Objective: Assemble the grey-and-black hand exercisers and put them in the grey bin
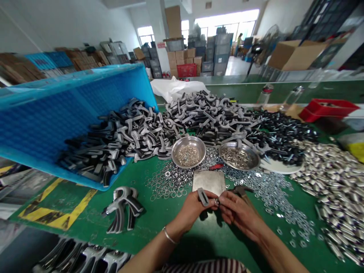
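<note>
My left hand (196,206) is closed around a small grey metal bracket (203,196), held just above the green table (159,223). My right hand (237,210) meets it, fingers pinched on a small ring-like piece (217,202) at the bracket's end. Both hands hover in front of a flat square metal plate (209,181). A hammer head (241,189) lies just behind my right hand.
Two steel bowls (188,151) (239,156) of small parts sit behind the plate among scattered washers (167,182). A tipped blue crate (57,113) spills grey handles (127,136). A finished gripper (122,206) lies left. Black bolts (281,136) and silver sleeves (338,182) pile right.
</note>
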Motion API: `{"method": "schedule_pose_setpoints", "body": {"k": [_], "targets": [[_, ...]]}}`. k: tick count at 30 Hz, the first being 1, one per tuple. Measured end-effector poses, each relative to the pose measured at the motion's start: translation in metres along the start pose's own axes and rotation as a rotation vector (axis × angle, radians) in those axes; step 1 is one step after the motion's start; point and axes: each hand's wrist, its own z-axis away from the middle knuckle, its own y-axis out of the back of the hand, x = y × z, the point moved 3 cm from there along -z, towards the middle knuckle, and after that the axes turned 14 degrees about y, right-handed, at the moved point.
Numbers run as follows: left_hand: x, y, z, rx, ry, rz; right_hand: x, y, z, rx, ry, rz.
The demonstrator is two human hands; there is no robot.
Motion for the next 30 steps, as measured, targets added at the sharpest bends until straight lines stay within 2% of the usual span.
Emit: {"method": "schedule_pose_setpoints", "body": {"k": [6,10,13,16,19,21,23,26,30], "targets": [[-0.002,0.001,0.001,-0.051,0.054,-0.004,0.007,0.003,0.005,0.056,-0.133,-0.161],[0.010,-0.002,0.003,0.024,-0.108,-0.217,0.005,0.008,0.003,0.103,-0.321,-0.312],[0.019,-0.006,0.007,0.057,-0.256,-0.334,0.000,0.010,-0.001,0.086,-0.345,-0.269],[0.018,-0.007,0.008,0.022,-0.267,-0.285,-0.003,0.009,-0.003,0.079,-0.243,-0.146],[0.010,-0.001,0.005,-0.034,-0.207,-0.223,-0.007,0.011,-0.004,0.076,-0.007,0.216],[0.008,0.008,0.002,0.018,-0.190,-0.292,-0.014,0.011,-0.004,0.078,0.154,0.470],[0.008,0.018,0.001,0.100,-0.167,-0.378,-0.020,0.011,-0.004,0.084,0.256,0.613],[0.012,0.028,0.003,0.125,-0.135,-0.397,-0.023,0.008,-0.005,0.107,0.270,0.623],[0.015,0.023,0.006,0.114,-0.177,-0.315,-0.017,0.001,-0.005,0.190,0.251,0.516]]}}
